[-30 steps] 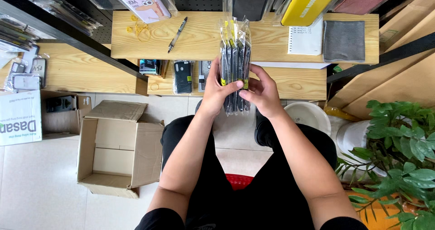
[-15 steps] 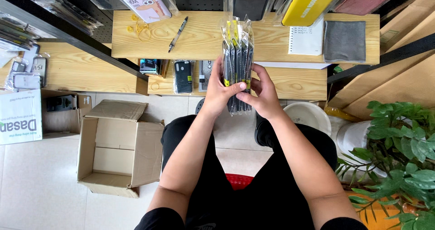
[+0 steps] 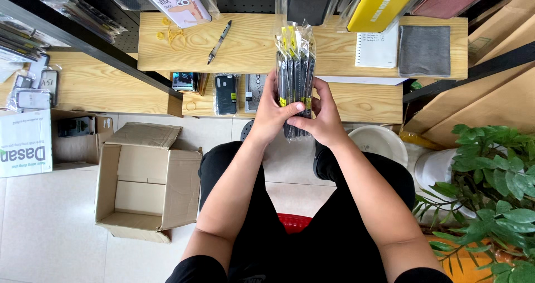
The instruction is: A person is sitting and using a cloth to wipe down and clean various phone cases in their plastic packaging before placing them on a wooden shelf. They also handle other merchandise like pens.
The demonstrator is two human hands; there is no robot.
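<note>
Here, both hands grip one stack of packaged phone cases, held upright above the lap and in front of the wooden counter. The left hand wraps the stack's lower left edge, thumb across the front; the right hand closes on its lower right side. The stack appears gathered and squared. An open cardboard box stands on the floor to the left, seemingly with nothing inside; further packaged cases lie on the lower shelf. A pen rests on the counter.
</note>
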